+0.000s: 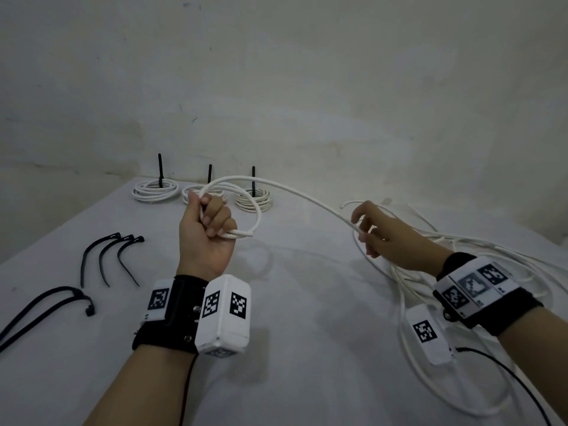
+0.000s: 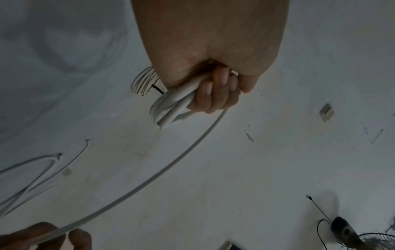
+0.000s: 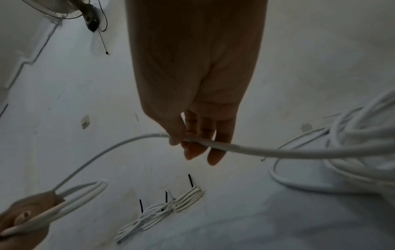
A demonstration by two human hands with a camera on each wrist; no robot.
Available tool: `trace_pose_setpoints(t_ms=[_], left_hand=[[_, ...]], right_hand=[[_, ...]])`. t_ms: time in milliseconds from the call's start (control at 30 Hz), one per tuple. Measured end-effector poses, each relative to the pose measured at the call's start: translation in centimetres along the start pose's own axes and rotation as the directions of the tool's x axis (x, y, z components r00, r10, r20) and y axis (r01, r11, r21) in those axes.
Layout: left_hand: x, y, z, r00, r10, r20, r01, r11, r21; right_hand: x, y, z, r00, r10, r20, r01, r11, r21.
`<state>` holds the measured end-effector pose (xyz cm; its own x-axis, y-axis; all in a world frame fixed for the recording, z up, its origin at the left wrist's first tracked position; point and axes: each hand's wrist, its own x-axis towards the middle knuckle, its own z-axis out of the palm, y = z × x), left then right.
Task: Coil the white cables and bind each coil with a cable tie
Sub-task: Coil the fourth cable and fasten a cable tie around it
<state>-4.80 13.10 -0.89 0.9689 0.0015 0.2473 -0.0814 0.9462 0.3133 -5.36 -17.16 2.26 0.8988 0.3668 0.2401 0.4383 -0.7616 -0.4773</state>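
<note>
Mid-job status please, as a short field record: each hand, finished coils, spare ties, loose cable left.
left hand: grips the started coil of white cable, raised above the table
right hand: pinches the cable run leading to that coil
finished coils: three at the far edge, each with a black tie standing up
spare cable ties: five, black, on the table's left side
loose cable: tangled heap at right, uncoiled

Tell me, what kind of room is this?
Probably a plain workroom, not a home kitchen or shop. A table under a white cloth stands against a bare, stained wall, with three tied cable coils at the back, loose black ties, and a fan mounted on the wall.
</note>
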Motion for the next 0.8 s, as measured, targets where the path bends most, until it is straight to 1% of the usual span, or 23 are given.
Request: trace_pose_setpoints(t_ms=[67, 167, 233, 267, 333, 400, 433, 500, 600, 633, 700, 800], left_hand=[[0.0, 0.0, 0.1, 1.000, 0.007, -0.004, -0.007, 1.000, 0.012], [0.0, -0.4, 0.6, 1.000, 0.017, -0.013, -0.016, 0.997, 0.077], [0.0, -0.9, 1.0, 1.000, 0.014, -0.018, -0.012, 0.989, 0.144], [-0.1, -1.3, 1.2, 1.000, 0.010, -0.018, -0.006, 0.982, 0.190], [-0.2, -2.2, 1.6, 1.000, -0.001, -0.004, 0.002, 0.956, 0.295], [-0.6, -3.1, 1.8, 1.000, -0.013, 0.025, 0.001, 0.911, 0.413], [-0.8, -3.7, 1.9, 0.999, -0.021, 0.038, 0.001, 0.883, 0.470], [-1.3, -4.5, 2.2, 0.996, -0.048, 0.072, 0.001, 0.833, 0.553], [-1.9, -5.5, 2.4, 0.987, -0.115, 0.113, 0.017, 0.773, 0.634], [-2.1, -5.7, 2.5, 0.982, -0.142, 0.121, 0.029, 0.755, 0.655], [-2.4, -5.9, 2.5, 0.971, -0.203, 0.127, 0.061, 0.723, 0.688], [-2.7, -5.8, 2.7, 0.953, -0.285, 0.100, 0.143, 0.717, 0.682]], right_hand=[[0.2, -0.8, 0.2, 0.998, -0.050, 0.045, 0.058, 0.976, -0.209], [0.1, -2.4, 1.0, 0.973, -0.137, 0.185, 0.202, 0.892, -0.405], [-0.2, -3.9, 1.8, 0.943, -0.174, 0.284, 0.297, 0.827, -0.478], [-0.4, -4.6, 2.1, 0.928, -0.203, 0.312, 0.342, 0.795, -0.500], [-0.8, -6.4, 2.3, 0.896, -0.302, 0.327, 0.437, 0.733, -0.521], [-1.1, -8.1, 2.0, 0.856, -0.415, 0.307, 0.516, 0.692, -0.505], [-1.1, -8.8, 1.8, 0.843, -0.458, 0.282, 0.537, 0.693, -0.480], [-0.8, -9.8, 1.3, 0.832, -0.510, 0.219, 0.553, 0.725, -0.412], [-0.2, -10.9, 1.0, 0.829, -0.526, 0.190, 0.559, 0.790, -0.253], [0.0, -11.1, 0.8, 0.832, -0.521, 0.191, 0.553, 0.807, -0.207], [0.5, -11.3, 0.6, 0.845, -0.507, 0.170, 0.531, 0.830, -0.169], [1.1, -10.8, 0.3, 0.884, -0.465, 0.050, 0.467, 0.873, -0.138]])
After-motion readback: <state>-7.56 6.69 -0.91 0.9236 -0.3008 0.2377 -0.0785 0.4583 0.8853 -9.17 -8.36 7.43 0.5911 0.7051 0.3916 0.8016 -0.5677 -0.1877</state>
